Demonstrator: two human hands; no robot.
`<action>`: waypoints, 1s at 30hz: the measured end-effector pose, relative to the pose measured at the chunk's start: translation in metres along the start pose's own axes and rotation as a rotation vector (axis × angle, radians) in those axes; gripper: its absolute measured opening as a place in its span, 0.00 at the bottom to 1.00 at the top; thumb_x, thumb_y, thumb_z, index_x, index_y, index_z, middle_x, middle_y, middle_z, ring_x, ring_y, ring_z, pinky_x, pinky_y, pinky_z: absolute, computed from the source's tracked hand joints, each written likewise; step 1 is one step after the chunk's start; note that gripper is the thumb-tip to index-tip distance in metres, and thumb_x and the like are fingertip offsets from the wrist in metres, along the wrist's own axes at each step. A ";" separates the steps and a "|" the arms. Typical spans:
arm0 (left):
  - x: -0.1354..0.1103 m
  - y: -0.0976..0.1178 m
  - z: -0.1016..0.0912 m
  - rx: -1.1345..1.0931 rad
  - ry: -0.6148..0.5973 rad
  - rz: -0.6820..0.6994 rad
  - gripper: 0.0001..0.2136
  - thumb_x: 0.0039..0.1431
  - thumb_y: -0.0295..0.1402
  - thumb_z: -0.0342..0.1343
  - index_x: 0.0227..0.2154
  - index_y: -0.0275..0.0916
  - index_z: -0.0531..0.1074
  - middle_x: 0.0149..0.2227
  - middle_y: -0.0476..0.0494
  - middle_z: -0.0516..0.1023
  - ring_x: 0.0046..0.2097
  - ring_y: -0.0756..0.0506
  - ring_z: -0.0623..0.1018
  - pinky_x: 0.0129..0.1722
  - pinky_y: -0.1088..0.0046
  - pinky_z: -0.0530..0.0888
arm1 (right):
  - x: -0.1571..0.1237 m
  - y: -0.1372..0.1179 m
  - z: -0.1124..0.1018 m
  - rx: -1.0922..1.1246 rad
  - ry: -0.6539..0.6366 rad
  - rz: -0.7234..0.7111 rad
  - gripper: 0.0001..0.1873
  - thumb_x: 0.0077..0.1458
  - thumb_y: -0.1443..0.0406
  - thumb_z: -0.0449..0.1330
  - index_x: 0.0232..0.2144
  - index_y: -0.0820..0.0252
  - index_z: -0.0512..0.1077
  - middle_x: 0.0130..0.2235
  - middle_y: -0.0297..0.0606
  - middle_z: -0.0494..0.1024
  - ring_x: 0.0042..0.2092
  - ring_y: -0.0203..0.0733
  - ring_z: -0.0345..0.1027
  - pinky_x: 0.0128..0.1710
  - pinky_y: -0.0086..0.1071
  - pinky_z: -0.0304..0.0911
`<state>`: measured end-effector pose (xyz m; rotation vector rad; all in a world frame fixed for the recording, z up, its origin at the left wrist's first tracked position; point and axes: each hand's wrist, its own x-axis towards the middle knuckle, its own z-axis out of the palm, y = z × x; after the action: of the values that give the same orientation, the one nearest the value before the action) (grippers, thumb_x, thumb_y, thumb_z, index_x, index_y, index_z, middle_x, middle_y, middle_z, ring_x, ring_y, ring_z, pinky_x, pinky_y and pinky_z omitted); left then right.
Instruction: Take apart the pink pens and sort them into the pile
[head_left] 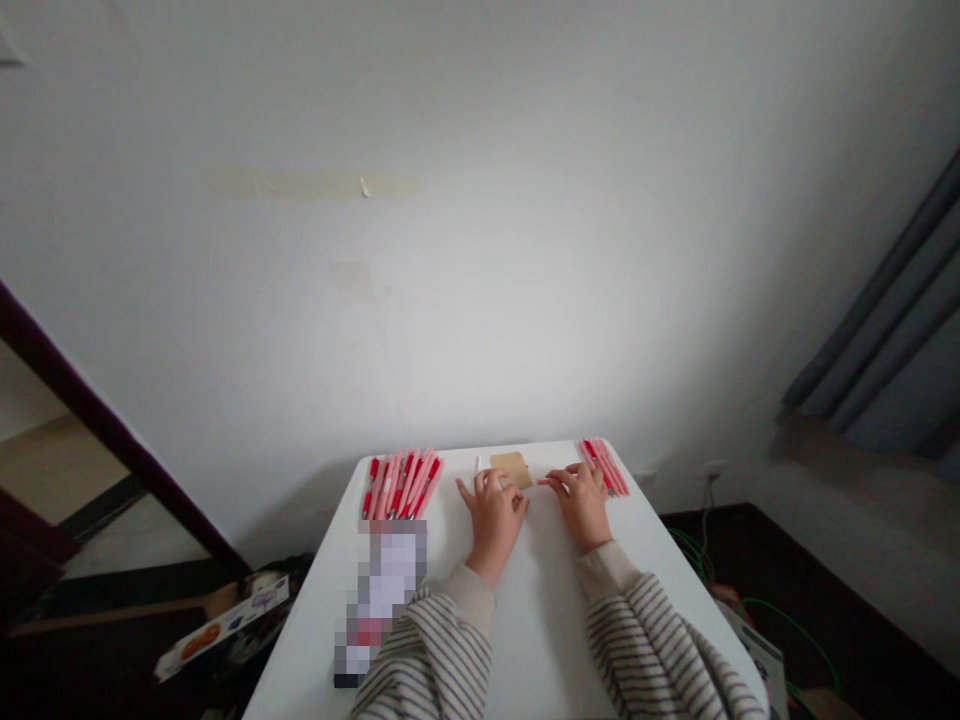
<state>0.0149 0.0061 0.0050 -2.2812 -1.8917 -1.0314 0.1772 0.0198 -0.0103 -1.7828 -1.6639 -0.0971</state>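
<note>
A small pink pc. (545, 482) was pinched by the R hand (585, 506) nr. the tan card (511, 466), the L hand (495, 515) was held curled beside it, grip couldn't be told, & red-pink pens (402, 484) were laid at the table's (536, 630) far corners.

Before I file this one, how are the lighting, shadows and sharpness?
Head view: soft light, brightest on the wall, falling off toward the dark floor; a faint shadow on the white table between the striped sleeves; no harsh glare; a pixelated patch masks something beside the left one; the left hand and right hand read clearly, but detail on the red and pink pens is soft.
</note>
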 end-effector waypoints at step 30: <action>0.000 -0.001 -0.007 0.029 -0.007 -0.039 0.02 0.51 0.36 0.61 0.28 0.47 0.77 0.49 0.47 0.72 0.56 0.40 0.64 0.62 0.36 0.42 | 0.004 0.006 0.004 0.135 -0.036 -0.172 0.10 0.59 0.58 0.58 0.37 0.49 0.79 0.37 0.40 0.75 0.44 0.47 0.60 0.45 0.39 0.54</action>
<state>0.0104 0.0036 0.0099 -2.2439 -1.9484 -0.9942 0.1821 0.0252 -0.0137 -1.5488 -1.8039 -0.0290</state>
